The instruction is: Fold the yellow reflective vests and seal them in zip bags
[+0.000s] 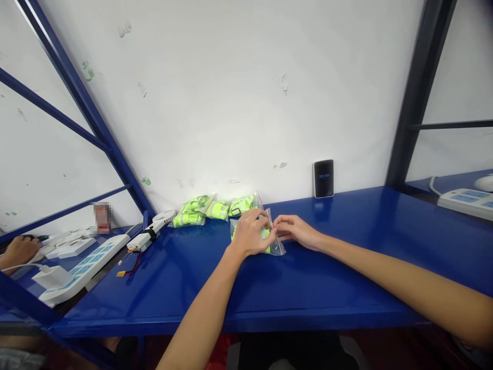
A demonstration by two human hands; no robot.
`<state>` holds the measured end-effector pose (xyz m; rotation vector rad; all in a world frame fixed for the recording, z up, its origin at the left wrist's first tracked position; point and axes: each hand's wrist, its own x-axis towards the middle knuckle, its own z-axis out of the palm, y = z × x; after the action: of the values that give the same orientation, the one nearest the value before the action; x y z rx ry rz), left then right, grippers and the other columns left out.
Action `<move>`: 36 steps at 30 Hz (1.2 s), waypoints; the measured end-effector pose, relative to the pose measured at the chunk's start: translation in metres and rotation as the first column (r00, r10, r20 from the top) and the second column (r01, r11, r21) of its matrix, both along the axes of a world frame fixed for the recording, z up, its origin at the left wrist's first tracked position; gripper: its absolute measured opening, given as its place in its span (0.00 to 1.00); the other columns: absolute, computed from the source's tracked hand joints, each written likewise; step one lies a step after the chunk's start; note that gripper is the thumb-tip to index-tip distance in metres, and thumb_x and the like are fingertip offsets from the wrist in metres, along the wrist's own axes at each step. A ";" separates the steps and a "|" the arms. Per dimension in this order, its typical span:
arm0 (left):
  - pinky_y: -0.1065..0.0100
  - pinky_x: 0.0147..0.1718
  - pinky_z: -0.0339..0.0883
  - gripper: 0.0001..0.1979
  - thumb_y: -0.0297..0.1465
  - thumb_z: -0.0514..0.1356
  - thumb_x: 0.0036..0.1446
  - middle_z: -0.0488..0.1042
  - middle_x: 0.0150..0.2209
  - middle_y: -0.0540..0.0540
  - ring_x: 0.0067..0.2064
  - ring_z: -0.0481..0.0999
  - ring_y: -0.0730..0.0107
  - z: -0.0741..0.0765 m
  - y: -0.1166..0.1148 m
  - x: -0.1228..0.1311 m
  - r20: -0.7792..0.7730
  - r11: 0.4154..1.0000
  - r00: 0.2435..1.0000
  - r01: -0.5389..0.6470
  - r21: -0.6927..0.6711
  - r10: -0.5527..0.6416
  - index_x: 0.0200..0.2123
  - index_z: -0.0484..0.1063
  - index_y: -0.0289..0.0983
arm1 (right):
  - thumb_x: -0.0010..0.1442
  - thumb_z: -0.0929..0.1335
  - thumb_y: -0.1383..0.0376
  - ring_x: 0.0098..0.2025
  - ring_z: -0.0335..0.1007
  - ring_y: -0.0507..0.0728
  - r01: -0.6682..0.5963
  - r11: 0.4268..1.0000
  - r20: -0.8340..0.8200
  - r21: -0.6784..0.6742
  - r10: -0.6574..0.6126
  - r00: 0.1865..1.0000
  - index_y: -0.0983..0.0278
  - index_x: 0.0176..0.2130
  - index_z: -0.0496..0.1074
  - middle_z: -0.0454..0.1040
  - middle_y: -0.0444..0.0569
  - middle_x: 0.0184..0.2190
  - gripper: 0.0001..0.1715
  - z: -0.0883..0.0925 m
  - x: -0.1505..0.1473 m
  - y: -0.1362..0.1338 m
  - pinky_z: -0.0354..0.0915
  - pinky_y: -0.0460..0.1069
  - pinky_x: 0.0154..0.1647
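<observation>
My left hand (252, 234) and my right hand (295, 231) meet over a small clear plastic bag (278, 246) with a neon-yellow item inside, lying on the blue table (308, 288). Both hands pinch the bag near its top edge, fingers closed on the plastic. Just behind them, against the wall, lies a pile of packed neon-yellow bags (213, 209).
A dark device with a lit clock display (323, 178) leans on the white wall. A white power strip (82, 267), a small white fan (164, 217) and a red-black wire (129, 267) lie at the left. Another person's hand (19, 250) rests far left. A second power strip (468, 201) sits at right.
</observation>
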<state>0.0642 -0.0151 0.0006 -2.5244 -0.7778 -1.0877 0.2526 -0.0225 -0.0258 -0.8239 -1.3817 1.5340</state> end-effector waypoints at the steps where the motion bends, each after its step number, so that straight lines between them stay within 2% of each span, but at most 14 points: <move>1: 0.58 0.46 0.66 0.08 0.35 0.59 0.54 0.74 0.41 0.43 0.44 0.73 0.61 0.000 -0.002 0.003 -0.036 0.999 0.999 -0.024 -0.026 0.023 0.26 0.68 0.38 | 0.50 0.74 0.59 0.31 0.75 0.53 0.004 1.000 -0.009 -0.007 -0.004 1.000 0.64 0.31 0.70 0.74 0.42 0.27 0.13 0.000 0.000 -0.001 0.71 0.49 0.39; 6: 0.57 0.53 0.63 0.04 0.31 0.58 0.55 0.69 0.51 0.41 0.53 0.70 0.58 0.000 -0.006 0.007 -0.086 0.979 0.994 -0.086 -0.182 0.071 0.30 0.69 0.38 | 0.52 0.73 0.61 0.32 0.77 0.54 0.013 0.999 -0.049 -0.051 -0.015 0.999 0.63 0.33 0.69 0.76 0.43 0.28 0.11 0.002 -0.002 -0.003 0.73 0.50 0.40; 10: 0.56 0.53 0.64 0.05 0.30 0.55 0.59 0.67 0.54 0.42 0.53 0.70 0.59 -0.003 -0.004 0.005 -0.064 0.953 0.996 -0.081 -0.291 0.065 0.32 0.69 0.39 | 0.54 0.73 0.61 0.33 0.78 0.55 0.015 0.996 -0.086 -0.092 -0.023 0.996 0.63 0.32 0.68 0.76 0.45 0.29 0.11 0.002 -0.003 -0.003 0.73 0.52 0.41; 13: 0.56 0.53 0.64 0.07 0.30 0.52 0.60 0.67 0.54 0.43 0.53 0.70 0.59 -0.004 -0.003 0.004 -0.058 0.945 0.996 -0.078 -0.317 0.062 0.33 0.70 0.39 | 0.54 0.73 0.60 0.34 0.78 0.55 0.006 0.995 -0.109 -0.097 -0.016 0.994 0.64 0.31 0.68 0.76 0.45 0.29 0.12 0.001 -0.004 -0.002 0.73 0.52 0.42; 20: 0.56 0.55 0.62 0.07 0.30 0.53 0.61 0.66 0.55 0.43 0.56 0.68 0.59 -0.007 -0.001 0.003 -0.058 0.942 0.997 -0.062 -0.330 0.045 0.35 0.70 0.38 | 0.54 0.73 0.57 0.37 0.77 0.55 0.014 0.999 0.033 -0.034 -0.013 0.999 0.66 0.29 0.70 0.77 0.48 0.29 0.15 -0.004 -0.004 0.002 0.72 0.52 0.46; 23: 0.55 0.55 0.61 0.08 0.32 0.52 0.62 0.67 0.56 0.43 0.56 0.68 0.58 -0.008 -0.001 0.004 -0.061 0.940 0.997 -0.063 -0.334 0.046 0.35 0.70 0.39 | 0.54 0.71 0.60 0.34 0.76 0.54 0.040 0.999 0.097 0.016 -0.041 0.994 0.64 0.27 0.68 0.75 0.44 0.26 0.12 -0.007 -0.003 0.005 0.71 0.51 0.44; 25: 0.55 0.55 0.61 0.07 0.31 0.53 0.61 0.67 0.56 0.43 0.56 0.68 0.58 -0.009 -0.001 0.006 -0.061 0.941 0.997 -0.060 -0.332 0.042 0.34 0.69 0.39 | 0.54 0.69 0.62 0.31 0.74 0.53 0.056 0.993 0.176 0.105 -0.074 0.982 0.63 0.27 0.67 0.74 0.43 0.24 0.09 -0.007 -0.003 0.008 0.71 0.50 0.40; 27: 0.55 0.55 0.61 0.05 0.29 0.54 0.59 0.68 0.55 0.43 0.55 0.69 0.59 -0.009 -0.002 0.008 -0.039 0.943 0.999 -0.045 -0.329 0.034 0.33 0.68 0.39 | 0.54 0.67 0.65 0.28 0.72 0.53 0.078 0.953 0.325 0.294 -0.177 0.929 0.63 0.26 0.67 0.73 0.42 0.22 0.06 -0.007 0.000 0.011 0.68 0.48 0.34; 29: 0.57 0.54 0.62 0.03 0.27 0.54 0.58 0.69 0.54 0.43 0.54 0.70 0.60 -0.007 -0.004 0.010 0.030 0.944 0.999 -0.017 -0.329 0.028 0.32 0.66 0.39 | 0.52 0.65 0.67 0.25 0.67 0.52 0.094 0.861 0.460 0.500 -0.356 0.813 0.62 0.24 0.66 0.71 0.42 0.20 0.06 -0.006 0.004 0.015 0.62 0.47 0.29; 31: 0.59 0.54 0.62 0.04 0.26 0.53 0.58 0.70 0.52 0.43 0.53 0.71 0.62 -0.005 -0.005 0.011 0.128 0.947 0.991 0.012 -0.322 0.031 0.32 0.65 0.39 | 0.50 0.65 0.68 0.24 0.64 0.52 0.110 0.792 0.511 0.600 -0.486 0.709 0.62 0.22 0.65 0.69 0.42 0.19 0.07 -0.006 0.009 0.019 0.57 0.47 0.27; 33: 0.60 0.54 0.62 0.04 0.26 0.52 0.59 0.71 0.51 0.43 0.53 0.71 0.63 -0.003 -0.004 0.010 0.212 0.955 0.977 0.037 -0.294 0.027 0.32 0.64 0.39 | 0.49 0.66 0.68 0.25 0.64 0.53 0.137 0.762 0.500 0.632 -0.537 0.680 0.62 0.23 0.66 0.70 0.42 0.21 0.04 -0.007 0.014 0.021 0.56 0.47 0.28; 34: 0.61 0.53 0.62 0.05 0.28 0.51 0.60 0.72 0.50 0.43 0.52 0.71 0.64 -0.002 -0.003 0.008 0.245 0.963 0.969 0.041 -0.268 0.027 0.33 0.64 0.39 | 0.49 0.66 0.69 0.26 0.64 0.53 0.140 0.742 0.479 0.655 -0.552 0.683 0.62 0.25 0.67 0.71 0.42 0.23 0.02 -0.008 0.015 0.021 0.56 0.47 0.29; 36: 0.63 0.50 0.63 0.05 0.30 0.50 0.62 0.73 0.45 0.43 0.49 0.72 0.64 -0.001 0.002 -0.001 0.298 0.977 0.952 0.000 -0.213 0.065 0.34 0.64 0.39 | 0.48 0.67 0.70 0.28 0.64 0.53 0.104 0.694 0.443 0.713 -0.560 0.700 0.62 0.29 0.68 0.71 0.43 0.26 0.04 -0.009 0.016 0.020 0.58 0.46 0.30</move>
<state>0.0635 -0.0129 -0.0009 -2.5312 -1.0631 -1.4773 0.2685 -0.0027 -0.0345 -1.1235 -1.9302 0.3579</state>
